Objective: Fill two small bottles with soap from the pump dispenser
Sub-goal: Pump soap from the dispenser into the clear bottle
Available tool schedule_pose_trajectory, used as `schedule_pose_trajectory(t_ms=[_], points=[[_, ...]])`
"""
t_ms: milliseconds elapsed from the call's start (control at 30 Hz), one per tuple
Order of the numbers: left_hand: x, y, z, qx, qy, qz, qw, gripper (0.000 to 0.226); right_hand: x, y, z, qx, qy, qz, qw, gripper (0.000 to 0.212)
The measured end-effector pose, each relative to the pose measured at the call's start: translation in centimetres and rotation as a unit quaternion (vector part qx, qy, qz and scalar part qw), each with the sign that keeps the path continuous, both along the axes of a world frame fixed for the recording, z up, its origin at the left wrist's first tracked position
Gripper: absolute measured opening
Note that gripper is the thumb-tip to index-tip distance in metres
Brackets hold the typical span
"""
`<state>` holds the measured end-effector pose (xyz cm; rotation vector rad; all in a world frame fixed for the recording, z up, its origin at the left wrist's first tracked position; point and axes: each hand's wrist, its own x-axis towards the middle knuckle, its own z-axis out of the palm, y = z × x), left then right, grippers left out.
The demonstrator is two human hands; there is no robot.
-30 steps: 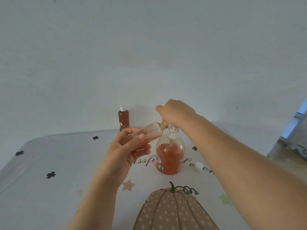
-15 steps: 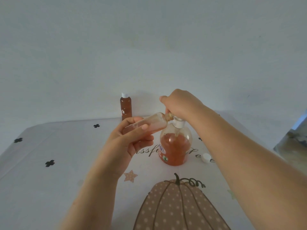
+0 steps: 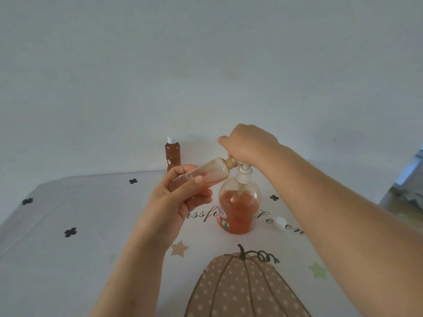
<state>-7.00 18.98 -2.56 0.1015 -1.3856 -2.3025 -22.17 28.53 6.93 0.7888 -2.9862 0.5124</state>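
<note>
Your left hand (image 3: 180, 197) grips the open small bottle (image 3: 206, 173): the thumb lies across its front and the fingers curl round behind its lower half. The bottle is held clear of the table and tilted steeply, with its neck up and to the right. Its uncapped mouth sits just beside the top of the pump dispenser (image 3: 238, 191), directly under your right hand (image 3: 247, 145). The bottle wall shows an orange tint (the fill level cannot be read through your fingers).

Your right hand is on top of the dispenser with its fingers curled down over the pump head, and it hides the nozzle. Whether the nozzle touches the bottle mouth cannot be told. The white collar and a short length of stem show below the hand.

The dispenser stands upright on the tablecloth (image 3: 91, 225), near the middle of the table. Orange soap (image 3: 240, 216) fills roughly its lower half.

The capped small bottle (image 3: 172, 154) stands upright at the far edge by the wall (image 3: 206, 65), well apart from your hands. It is dark orange to the shoulder and its white top is on.

A loose white cap (image 3: 280, 223) lies on the cloth, right of the dispenser and not touching it. A pumpkin print (image 3: 247, 289) occupies the near edge.
</note>
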Motion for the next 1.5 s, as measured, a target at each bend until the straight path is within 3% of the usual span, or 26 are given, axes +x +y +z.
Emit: schedule_pose_trajectory(t_ms=[100,300,700,1200,1400,1500], points=[[0.1,0.0,0.1,-0.004,0.003,-0.002,1.0,0.031,0.3,-0.2,0.4,0.026,0.028,-0.007,0.999,0.035],[0.1,-0.1,0.0,0.002,-0.004,-0.001,1.0,0.036,0.5,-0.3,0.0,-0.019,-0.038,-0.01,0.999,0.035],[-0.4,-0.7,-0.6,-0.013,-0.023,-0.003,1.0,0.03,-0.4,-0.5,-2.0,-0.061,-0.068,-0.01,0.996,0.039],[0.0,-0.2,-0.2,-0.013,-0.008,0.001,1.0,0.026,0.6,0.2,-0.7,-0.057,-0.048,-0.016,0.997,0.039],[0.3,0.0,0.2,-0.003,-0.007,-0.005,1.0,0.034,0.8,0.3,0.3,-0.014,-0.001,-0.023,1.0,0.032],[0.3,-0.1,0.1,0.002,-0.008,0.003,1.0,0.055,0.9,0.0,0.2,-0.018,-0.025,-0.027,0.999,0.03]])
